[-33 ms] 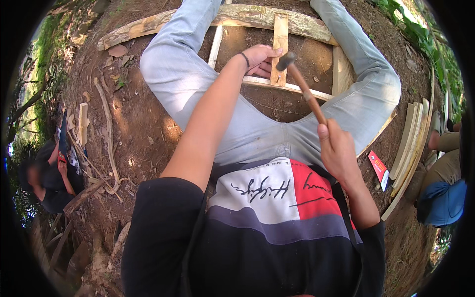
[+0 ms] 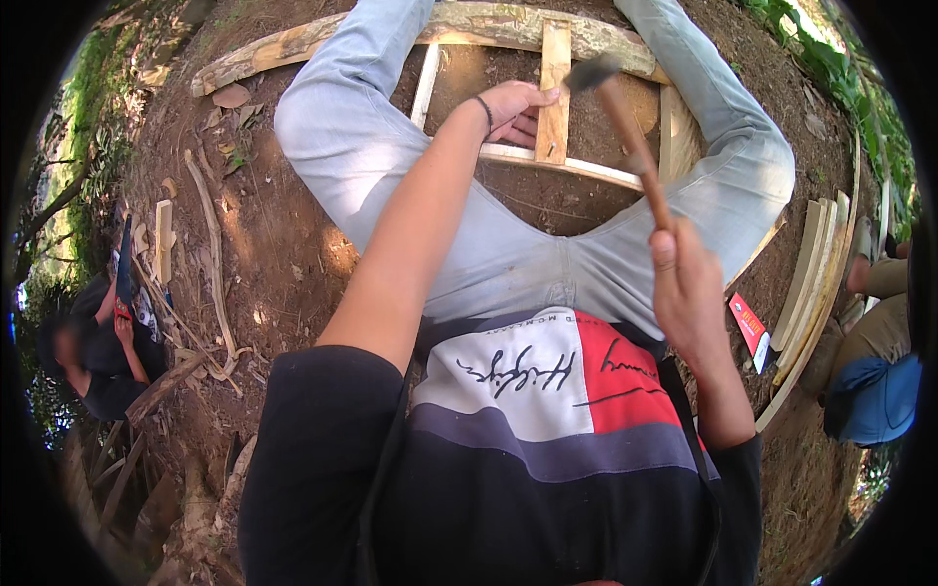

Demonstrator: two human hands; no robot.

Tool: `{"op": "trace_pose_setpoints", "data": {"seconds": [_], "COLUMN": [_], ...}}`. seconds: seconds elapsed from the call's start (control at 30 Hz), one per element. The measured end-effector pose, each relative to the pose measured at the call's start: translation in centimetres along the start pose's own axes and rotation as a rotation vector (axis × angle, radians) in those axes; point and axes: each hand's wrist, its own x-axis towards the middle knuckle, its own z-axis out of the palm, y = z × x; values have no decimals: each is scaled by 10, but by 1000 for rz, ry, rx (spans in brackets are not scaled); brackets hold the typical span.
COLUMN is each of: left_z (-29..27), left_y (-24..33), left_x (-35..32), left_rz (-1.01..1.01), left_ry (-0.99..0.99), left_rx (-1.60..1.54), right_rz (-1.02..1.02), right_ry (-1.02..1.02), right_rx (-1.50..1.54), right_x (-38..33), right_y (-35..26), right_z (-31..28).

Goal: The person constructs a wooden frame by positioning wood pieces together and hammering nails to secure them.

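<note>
My right hand point(image 2: 687, 293) grips a hammer point(image 2: 635, 151) by its wooden handle. The dark head hangs in the air just right of a short wooden slat point(image 2: 554, 73), slightly blurred. That slat lies across a wooden frame between my legs, from a curved, bark-covered pole point(image 2: 489, 27) to a thin pale strip point(image 2: 606, 173). Near the slat's closer end a nail point(image 2: 549, 151) stands up. With my left hand point(image 2: 510, 110) I hold the slat, the thumb on its edge and the fingers partly hidden beside or under it.
Planks point(image 2: 803, 283) lie stacked at the right beside a red and white packet point(image 2: 749, 334). A person in blue and khaki point(image 2: 873, 391) is at the right rim. At far left another person point(image 2: 98, 342) holds a saw point(image 2: 123, 269). A long stick point(image 2: 210, 234) lies on the dirt.
The hammer and my right hand have moved right, the head rising away from the slat. My left hand stays on the slat.
</note>
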Motion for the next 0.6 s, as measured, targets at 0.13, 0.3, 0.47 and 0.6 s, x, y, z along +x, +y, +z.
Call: {"op": "trace_pose_setpoints", "data": {"seconds": [0.13,0.3,0.47,0.6], "left_z": [7,8,-2,6], "left_y": [2,6,1,9], "left_x": [-5,-3,1,5], "left_rz": [8,-11,-1,-22], "left_ry": [20,11,-30,-53], "left_rx": [33,28,12,70], "right_rz": [-93,57,-144,61], "right_ry": [283,-124,321,-42], "right_rx": [209,-241,681,-197], "right_x": [-6,-13,4,-9], "right_y": [-4,15,-19,33], "right_z": [3,14,-22,20]}}
